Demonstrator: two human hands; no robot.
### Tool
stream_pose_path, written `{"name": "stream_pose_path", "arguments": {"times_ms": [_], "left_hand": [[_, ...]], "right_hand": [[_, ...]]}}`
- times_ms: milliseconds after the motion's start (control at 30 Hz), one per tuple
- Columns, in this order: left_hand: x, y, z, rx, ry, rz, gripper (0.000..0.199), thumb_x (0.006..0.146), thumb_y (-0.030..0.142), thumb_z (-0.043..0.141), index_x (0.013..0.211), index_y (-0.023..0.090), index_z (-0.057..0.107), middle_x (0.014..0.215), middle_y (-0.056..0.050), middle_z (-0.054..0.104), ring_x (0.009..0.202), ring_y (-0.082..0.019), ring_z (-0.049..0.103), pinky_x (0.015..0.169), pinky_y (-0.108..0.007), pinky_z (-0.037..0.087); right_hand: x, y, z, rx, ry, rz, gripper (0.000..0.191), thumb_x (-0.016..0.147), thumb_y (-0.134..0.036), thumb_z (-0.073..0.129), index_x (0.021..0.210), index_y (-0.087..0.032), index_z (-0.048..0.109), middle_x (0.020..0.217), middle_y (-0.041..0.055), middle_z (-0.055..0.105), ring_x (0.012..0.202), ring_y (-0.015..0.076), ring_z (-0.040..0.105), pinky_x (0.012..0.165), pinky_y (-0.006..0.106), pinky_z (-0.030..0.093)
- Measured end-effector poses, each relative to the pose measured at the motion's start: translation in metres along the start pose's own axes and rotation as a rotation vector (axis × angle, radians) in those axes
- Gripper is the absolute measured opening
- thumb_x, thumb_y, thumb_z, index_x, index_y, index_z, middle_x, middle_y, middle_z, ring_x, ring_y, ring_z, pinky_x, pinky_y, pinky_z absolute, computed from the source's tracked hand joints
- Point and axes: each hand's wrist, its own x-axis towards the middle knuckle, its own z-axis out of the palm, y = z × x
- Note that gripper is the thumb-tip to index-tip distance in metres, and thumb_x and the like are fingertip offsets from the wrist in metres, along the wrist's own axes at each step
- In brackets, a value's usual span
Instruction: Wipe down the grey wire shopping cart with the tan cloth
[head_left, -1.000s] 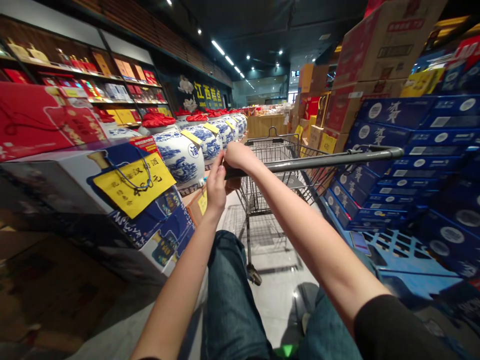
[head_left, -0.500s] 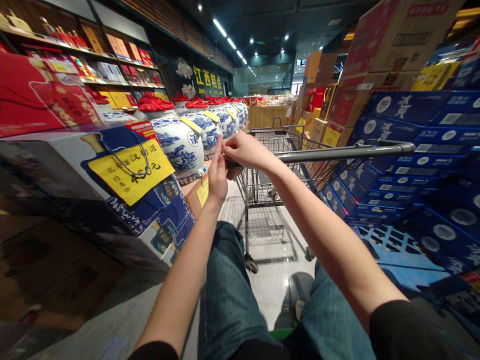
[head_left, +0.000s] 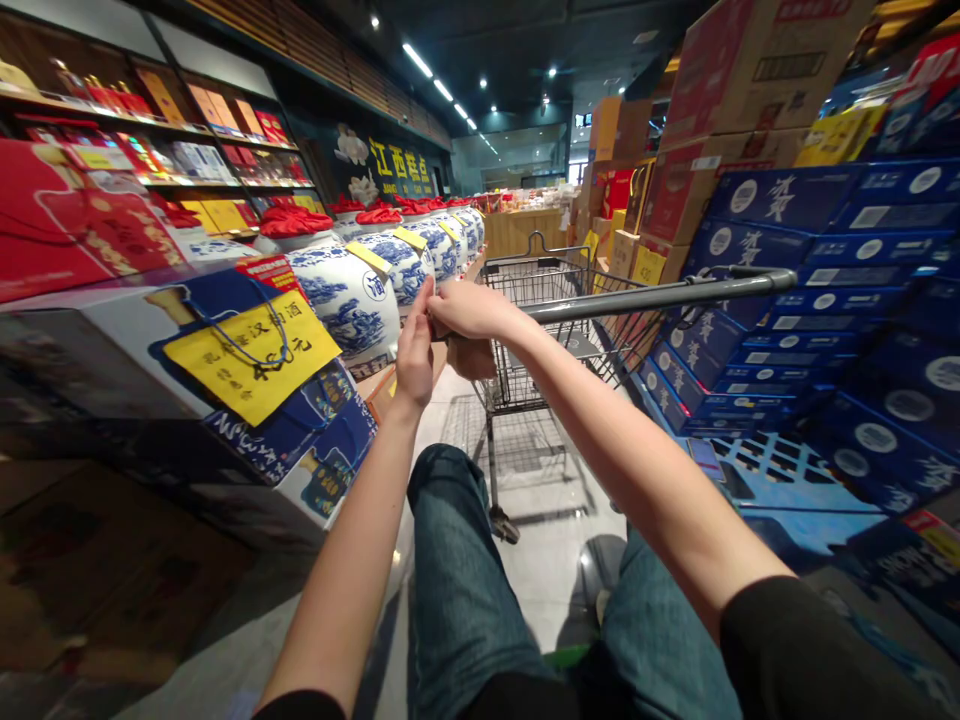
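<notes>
My left hand point(head_left: 415, 355) is raised at the near left end of the shopping cart's point(head_left: 517, 300) dark handlebar point(head_left: 637, 300). Its fingers point upward, pressed together against my right hand point(head_left: 469, 308). That right hand is bent at the wrist, its fingertips closed in a pinch beside the left fingers. Whatever lies between the fingertips is hidden. Just below the right hand hangs a soft-looking brown piece point(head_left: 471, 358); I cannot tell whether it is cloth or paper, nor which hand holds it.
On the left stand boxed gift packs point(head_left: 247, 370) with a yellow price sign and a row of blue-and-white jars point(head_left: 345, 305) with red covers. Stacked blue boxes point(head_left: 765, 250) and tall cartons point(head_left: 690, 180) line the right. My knees point(head_left: 457, 520) flank the cart's near wheel point(head_left: 504, 525).
Both hands have shifted slightly left and down in view, as has the cart handle. More of the brown piece shows below my right hand. The fingers stay together.
</notes>
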Motion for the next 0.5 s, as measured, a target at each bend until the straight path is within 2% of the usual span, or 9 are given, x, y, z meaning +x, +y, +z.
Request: {"name": "stream_pose_path", "arguments": {"times_ms": [100,200,267,367,433,500], "left_hand": [[0.001,-0.001,-0.002,-0.031,0.001,0.009,0.07,0.097,0.077,0.05,0.148,0.03,0.062,0.164,-0.005,0.051,0.157,-0.029,0.04,0.132,-0.042,0.03],[0.002,-0.003,-0.002,-0.093,-0.008,0.012,0.069,0.097,0.076,0.053,0.147,0.03,0.062,0.163,-0.006,0.053,0.156,-0.031,0.041,0.132,-0.045,0.031],[0.002,-0.003,-0.002,-0.125,0.0,0.003,0.067,0.096,0.074,0.057,0.146,0.03,0.063,0.161,-0.006,0.055,0.156,-0.032,0.042,0.132,-0.046,0.031],[0.003,-0.004,-0.001,-0.161,0.008,-0.008,0.062,0.095,0.071,0.061,0.142,0.03,0.066,0.158,-0.006,0.058,0.155,-0.032,0.043,0.132,-0.046,0.031],[0.004,-0.005,-0.001,-0.175,0.006,-0.001,0.059,0.096,0.07,0.062,0.138,0.03,0.068,0.156,-0.006,0.06,0.156,-0.031,0.042,0.132,-0.046,0.031],[0.004,-0.008,-0.002,-0.186,0.005,0.01,0.056,0.095,0.068,0.065,0.136,0.03,0.069,0.154,-0.006,0.062,0.156,-0.031,0.041,0.132,-0.046,0.031]], "right_hand": [[-0.03,0.0,0.003,-0.025,0.032,-0.059,0.033,0.101,-0.027,0.04,0.118,-0.017,0.067,0.12,0.0137,0.074,0.097,0.0246,0.064,0.083,0.035,0.046],[-0.048,0.003,0.002,0.011,0.076,-0.209,0.024,0.094,-0.021,0.05,0.11,-0.016,0.067,0.111,0.0094,0.072,0.092,0.0191,0.06,0.081,0.03,0.043],[-0.048,0.004,0.0,0.095,0.053,-0.24,0.02,0.096,-0.024,0.051,0.096,-0.014,0.068,0.093,0.0064,0.07,0.084,0.0164,0.058,0.077,0.029,0.041],[-0.038,0.006,-0.006,0.175,0.061,-0.175,0.037,0.105,-0.034,0.042,0.084,-0.014,0.065,0.076,0.0035,0.063,0.074,0.0144,0.055,0.072,0.028,0.038],[-0.031,0.007,-0.009,0.152,0.142,-0.147,0.032,0.105,-0.039,0.047,0.091,-0.014,0.064,0.081,0.0037,0.065,0.076,0.0148,0.056,0.072,0.028,0.038],[-0.028,0.008,-0.01,0.121,0.18,-0.164,0.023,0.099,-0.035,0.059,0.11,-0.015,0.061,0.092,0.004,0.068,0.082,0.0158,0.058,0.073,0.028,0.04]]}}
